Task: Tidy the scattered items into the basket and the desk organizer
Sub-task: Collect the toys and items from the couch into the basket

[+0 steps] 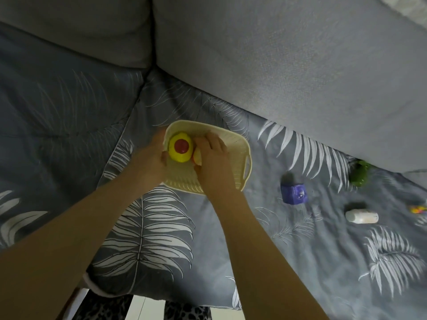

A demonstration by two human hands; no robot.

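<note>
A cream plastic basket (240, 155) lies on the leaf-patterned grey cover. Inside it at the left is a yellow toy fruit half (180, 147) with a red centre facing up. My left hand (150, 158) is at the basket's left rim, its fingers around the yellow fruit's left side. My right hand (212, 155) reaches into the basket, its fingers curled over a second pale yellow-orange piece (197, 157) just right of the fruit; that piece is mostly hidden.
To the right on the cover lie a purple box (294, 192), a white cylindrical bottle (361, 216), a green toy (358, 173) by the grey cushion (300, 65), and a small colourful item (418, 209) at the frame's edge. The cover's front edge (161, 299) is near me.
</note>
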